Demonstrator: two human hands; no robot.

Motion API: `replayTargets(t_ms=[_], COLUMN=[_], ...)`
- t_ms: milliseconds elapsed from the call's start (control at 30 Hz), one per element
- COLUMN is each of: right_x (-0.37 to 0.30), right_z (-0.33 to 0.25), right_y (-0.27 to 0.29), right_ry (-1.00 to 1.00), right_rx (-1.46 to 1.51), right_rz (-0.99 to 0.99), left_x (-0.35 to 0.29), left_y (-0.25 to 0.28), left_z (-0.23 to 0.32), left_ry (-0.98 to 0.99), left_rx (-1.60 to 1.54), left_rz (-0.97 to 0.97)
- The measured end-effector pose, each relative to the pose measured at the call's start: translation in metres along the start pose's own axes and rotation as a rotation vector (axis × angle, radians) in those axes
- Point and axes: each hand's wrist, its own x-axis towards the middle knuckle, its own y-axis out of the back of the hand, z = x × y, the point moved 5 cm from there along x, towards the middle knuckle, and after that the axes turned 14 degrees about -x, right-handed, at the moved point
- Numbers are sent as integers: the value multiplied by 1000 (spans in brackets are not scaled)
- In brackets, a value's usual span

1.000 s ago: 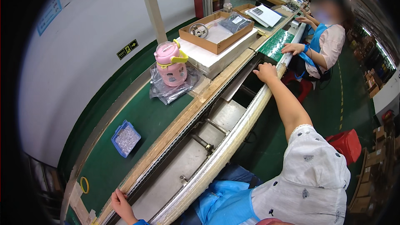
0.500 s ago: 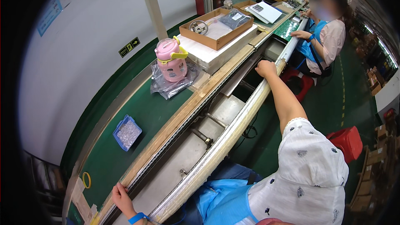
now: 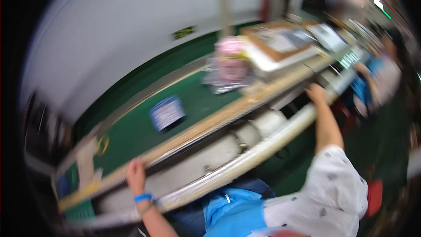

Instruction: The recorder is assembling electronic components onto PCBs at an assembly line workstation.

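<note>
My left hand (image 3: 136, 174), with a blue band (image 3: 143, 198) at its wrist, is at the near wooden edge (image 3: 173, 141) of the green bench top. My right hand (image 3: 316, 93) is farther off to the right, over the open channel beside the pale padded rail (image 3: 267, 142). Motion blur smears the fingers of both hands, and I see nothing clear held in either. Between the hands runs the channel with metal plates (image 3: 219, 153). On the bench lie a blue tray (image 3: 167, 113) of small clear pieces and a yellow ring (image 3: 102, 145).
A pink jug (image 3: 232, 63) rests on crumpled plastic (image 3: 212, 77). Beyond it, a cardboard tray (image 3: 280, 52) sits on a white slab (image 3: 263, 61), near white papers (image 3: 328, 37). A co-worker (image 3: 381, 79) sits at the far right. A red stool (image 3: 374, 196) stands right of me.
My view has swung left, so the bench and its things appear farther right and blurred. Both hands keep about the same places along the bench.
</note>
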Motion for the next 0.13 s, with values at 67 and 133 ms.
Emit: replayTargets(t_ms=[67, 133], right_x=[7, 10], right_z=[7, 95], right_y=[-30, -57], right_ry=[83, 496], right_rx=[19, 128], right_rz=[-7, 337], left_x=[-7, 10], left_y=[3, -52], left_z=[-13, 14], left_ry=[76, 90], left_rx=[65, 90], left_rz=[66, 26])
